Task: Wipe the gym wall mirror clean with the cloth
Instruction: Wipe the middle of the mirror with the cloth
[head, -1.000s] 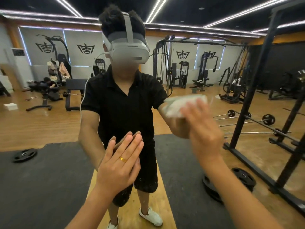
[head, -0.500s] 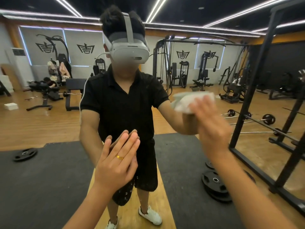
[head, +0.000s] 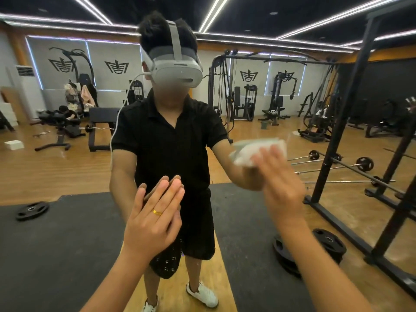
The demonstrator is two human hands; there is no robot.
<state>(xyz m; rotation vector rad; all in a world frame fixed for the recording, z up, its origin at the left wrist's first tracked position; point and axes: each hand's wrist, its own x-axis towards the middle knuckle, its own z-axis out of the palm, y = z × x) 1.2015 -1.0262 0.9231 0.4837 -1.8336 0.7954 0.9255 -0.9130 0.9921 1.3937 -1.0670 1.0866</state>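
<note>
Right hand (head: 279, 183), fingers flat, presses cloth (head: 254, 149) onto mirror (head: 67, 167), right of mirror's middle; left hand (head: 153, 219) braced open-palmed on mirror, lower. Mid-wipe, I judge: next stroke needs steady pressure across unwiped mirror. Since half a second ago cloth slid slightly down mirror; left hand unmoved

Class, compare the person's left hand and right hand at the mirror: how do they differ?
The left hand is bare, with a gold ring; the right hand presses a white cloth. The left hand sits lower, the right hand higher. The left hand looks sharp, the right hand blurred. Both are held open at the mirror.
</note>
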